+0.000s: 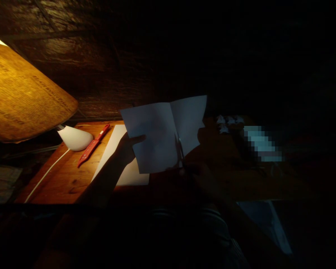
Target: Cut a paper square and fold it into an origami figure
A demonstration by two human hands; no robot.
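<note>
My left hand (128,148) grips the left edge of a white sheet of paper (154,138), its thumb lying across the front. A crease or cut line runs down the sheet, and its right edge is jagged. In deep shadow, my right hand (200,175) is closed around a pair of scissors (180,149). The blades point up and meet the lower part of the sheet, along the line between its two halves. Most of the right hand's fingers are too dark to make out.
More white paper (133,177) lies on the wooden table (63,183). To the left are a red knife-shaped object (93,145) and a lamp with a white base (75,138), shade (28,89) and cord. Crumpled paper pieces (224,125) and a pixelated bright object (261,144) are at right.
</note>
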